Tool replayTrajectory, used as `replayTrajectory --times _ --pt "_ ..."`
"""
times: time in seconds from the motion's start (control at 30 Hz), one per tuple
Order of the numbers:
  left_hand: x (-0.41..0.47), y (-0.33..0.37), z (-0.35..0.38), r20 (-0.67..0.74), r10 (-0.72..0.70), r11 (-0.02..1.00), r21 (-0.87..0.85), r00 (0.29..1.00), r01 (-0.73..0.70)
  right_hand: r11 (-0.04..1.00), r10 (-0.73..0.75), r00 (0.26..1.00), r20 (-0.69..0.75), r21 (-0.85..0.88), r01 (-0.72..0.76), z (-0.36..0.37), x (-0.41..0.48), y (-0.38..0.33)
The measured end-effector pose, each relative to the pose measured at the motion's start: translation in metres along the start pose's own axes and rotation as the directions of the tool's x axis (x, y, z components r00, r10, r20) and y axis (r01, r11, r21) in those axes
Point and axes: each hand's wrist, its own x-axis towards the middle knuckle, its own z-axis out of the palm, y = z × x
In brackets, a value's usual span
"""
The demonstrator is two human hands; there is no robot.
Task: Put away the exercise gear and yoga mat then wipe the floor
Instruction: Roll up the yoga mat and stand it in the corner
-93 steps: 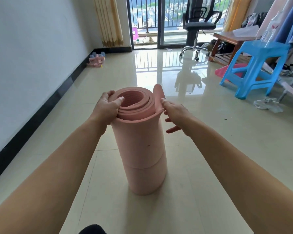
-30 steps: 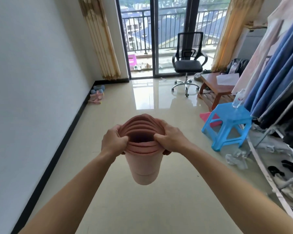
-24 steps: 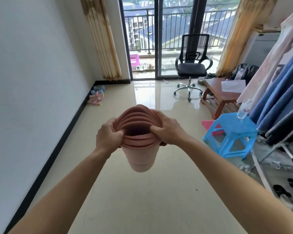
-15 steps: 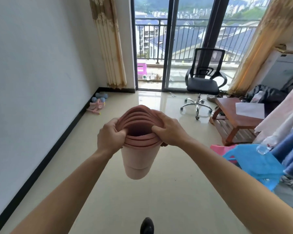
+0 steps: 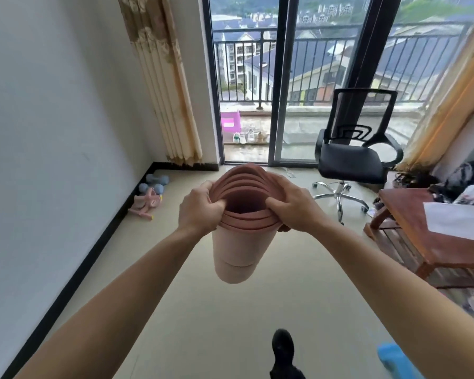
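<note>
Both my hands share one grip on the rolled yoga mat [image 5: 240, 242]: left hand [image 5: 199, 212] and right hand [image 5: 292, 210] clamped on opposite sides of its top rim, equally near, thumbs seemingly hooked inside. It hangs upright, clear of the floor [image 5: 230, 318]. Dumbbells [image 5: 153, 184] lie ahead-left by the wall.

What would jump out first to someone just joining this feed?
The rolled pink yoga mat, held upright in mid-frame clear of the floor, with the left hand and right hand gripping its top rim, fingers hooked inside the roll. Behind it, the black office chair stands at the balcony door, and the blue dumbbells lie by the left wall near the curtain.
</note>
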Motion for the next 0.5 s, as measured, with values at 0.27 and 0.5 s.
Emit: replayTrajectory --times 0.27,0.5 --pt "0.235 -0.014 0.048 -0.091 -0.133 0.991 0.002 0.987 0.134 0.993 -0.104 0.986 0.134 -0.040 0.110 -0.016 0.269 0.041" --pt "0.399 -0.063 0.026 -0.281 -0.228 0.971 0.001 0.932 0.238 0.967 -0.215 0.929 0.301 -0.065 0.245 0.025 0.476 0.014"
